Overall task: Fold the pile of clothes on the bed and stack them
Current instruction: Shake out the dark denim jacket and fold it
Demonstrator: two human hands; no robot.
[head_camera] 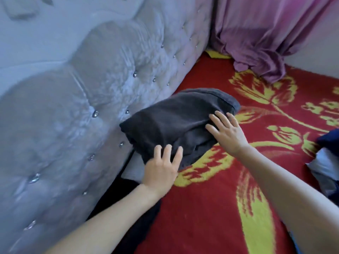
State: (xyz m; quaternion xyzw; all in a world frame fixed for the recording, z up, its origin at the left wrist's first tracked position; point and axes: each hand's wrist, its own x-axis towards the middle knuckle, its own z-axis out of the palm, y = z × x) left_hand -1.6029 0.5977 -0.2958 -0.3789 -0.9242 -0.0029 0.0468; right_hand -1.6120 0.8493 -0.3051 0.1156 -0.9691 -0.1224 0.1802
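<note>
Left hand (161, 167) and right hand (227, 133), fingers spread flat and grasping nothing, rest on folded dark grey garment (174, 118) at frame centre, on red blanket (211, 208) beside headboard (73, 107).

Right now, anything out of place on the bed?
Only the purple curtain: its hem lies bunched on the red blanket, far corner. Folded grey garment under the left hand and right hand looks neat.

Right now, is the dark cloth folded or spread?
Folded: the dark cloth is a compact layered bundle, left hand and right hand flat on it.
</note>
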